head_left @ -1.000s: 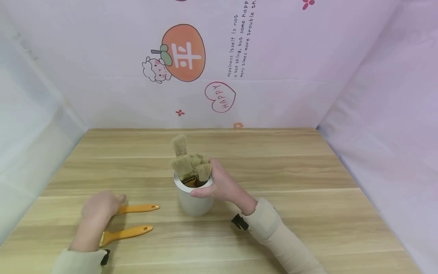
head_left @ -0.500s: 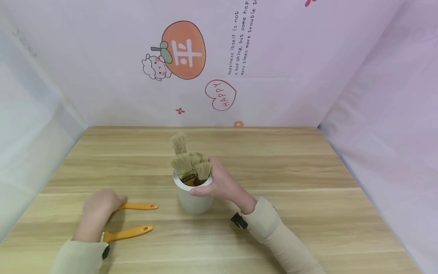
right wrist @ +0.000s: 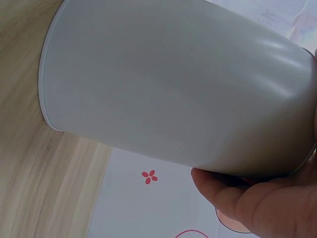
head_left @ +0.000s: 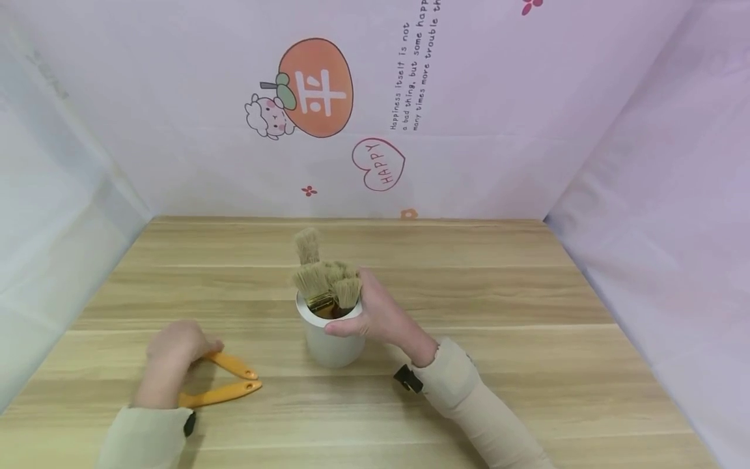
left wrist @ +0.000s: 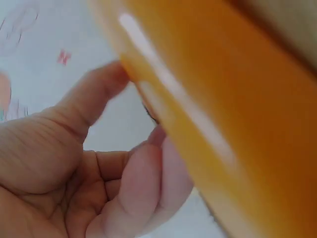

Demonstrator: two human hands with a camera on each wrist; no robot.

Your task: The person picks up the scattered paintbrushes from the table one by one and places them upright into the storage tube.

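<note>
My left hand (head_left: 178, 344) pinches a paintbrush with an orange handle (head_left: 232, 365), which points right and toward me. In the left wrist view, that handle (left wrist: 198, 114) fills much of the picture, with thumb and fingertips at its edge. Just nearer on the table lies a second paintbrush (head_left: 222, 394); its bristle end is hidden behind my left forearm. A white pot (head_left: 334, 345) stands upright in the middle, holding several bristle-up paintbrushes (head_left: 313, 280). My right hand (head_left: 377, 312) grips the pot at its right rim, thumb in front. The pot's wall (right wrist: 148, 84) fills the right wrist view.
The wood-grain table (head_left: 498, 293) is bounded by a printed white cloth (head_left: 469, 130) at the back, with more white cloth on both sides. The pot stands to the right of the two orange handles.
My left hand has moved slightly right, and its paintbrush has turned so the handle's end swings toward me, close to the other handle. My right hand and the pot stay put.
</note>
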